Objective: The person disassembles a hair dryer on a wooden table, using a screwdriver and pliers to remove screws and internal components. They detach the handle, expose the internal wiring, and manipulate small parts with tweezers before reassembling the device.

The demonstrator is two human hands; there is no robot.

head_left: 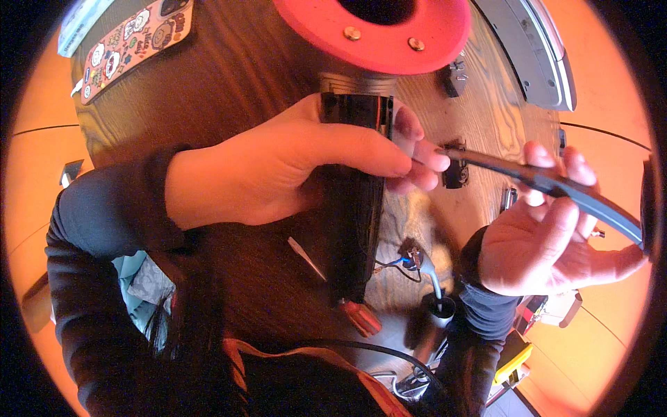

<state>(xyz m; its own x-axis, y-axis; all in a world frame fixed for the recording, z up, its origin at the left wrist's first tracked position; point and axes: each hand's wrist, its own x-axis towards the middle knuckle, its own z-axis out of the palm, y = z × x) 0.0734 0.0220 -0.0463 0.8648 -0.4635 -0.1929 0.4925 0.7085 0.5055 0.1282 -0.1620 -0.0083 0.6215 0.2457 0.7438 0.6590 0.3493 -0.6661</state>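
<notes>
A hair dryer with a pink ring-shaped head point(326, 31) and a black handle point(351, 229) lies before me, head at the far side. My left hand point(278, 156) is wrapped round the upper handle, thumb across its front. In my right hand point(549, 236) is a slim dark tweezers-like tool point(514, 169), pinched between thumb and fingers. Its thin tip reaches the left fingertips at the handle's right edge; whether it touches anything there I cannot tell. Below lie a small board with blue and black wires point(412, 258) and a dark cylindrical part point(439, 309).
A phone in a sticker-patterned case point(135, 48) lies at the far left of the wooden table point(229, 55). Small dark parts point(455, 78) stand at the far right, near a grey tray-like case point(531, 55). A red-handled tool point(363, 320) and a black cable point(389, 353) lie near me.
</notes>
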